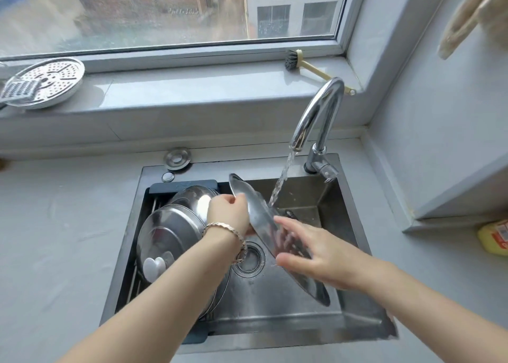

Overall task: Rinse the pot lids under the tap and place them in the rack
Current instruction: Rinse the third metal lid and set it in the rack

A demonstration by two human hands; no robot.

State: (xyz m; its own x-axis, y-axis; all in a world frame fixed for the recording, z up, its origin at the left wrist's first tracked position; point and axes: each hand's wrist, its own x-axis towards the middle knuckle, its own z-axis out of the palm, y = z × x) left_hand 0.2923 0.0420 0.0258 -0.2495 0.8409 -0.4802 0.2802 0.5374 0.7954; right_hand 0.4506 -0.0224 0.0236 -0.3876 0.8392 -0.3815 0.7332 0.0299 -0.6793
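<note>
I hold a steel pot lid (pixel 261 217) on edge over the sink (pixel 288 316). Water from the tap (pixel 316 115) runs onto its upper part. My left hand (pixel 231 211) grips the lid's left rim. My right hand (pixel 310 255) lies with spread fingers against the lid's wet inner face. On the left of the sink, the rack (pixel 143 252) holds a steel lid with a white knob (pixel 165 233), and a steel bowl (pixel 192 197) sits behind it.
A perforated steamer plate (pixel 46 82) and a grater lie on the window sill at left. A dish brush (pixel 302 65) rests on the sill at right. A yellow bottle (pixel 494 236) stands on the counter at far right. The sink drain (pixel 250 258) lies below my hands.
</note>
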